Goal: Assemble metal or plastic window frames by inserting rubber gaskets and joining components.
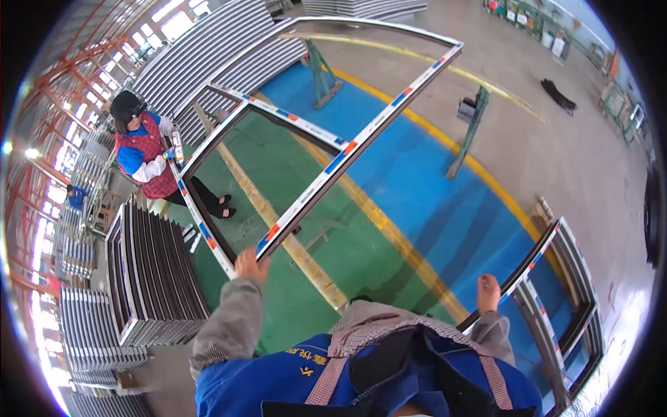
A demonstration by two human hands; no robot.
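A large window frame [316, 183], dark with white, blue and orange protective tape, stretches away in front of me at an angle. My left hand [250, 265] is closed around its near corner. On the right, my right hand [488, 292] is raised with its fingers curled, beside the edge of a second taped frame [533, 258]. My sleeve crosses over that edge, and the inside of the curled hand is hidden, so I cannot tell whether it holds anything.
A co-worker [147, 149] stands by the far left side of the large frame with a white tube-like tool [178, 147]. Green stands [470, 132] rise behind the frame. Dark frames [154, 267] are stacked at left, light profiles [201, 69] behind. Yellow-edged strips cross the green and blue floor.
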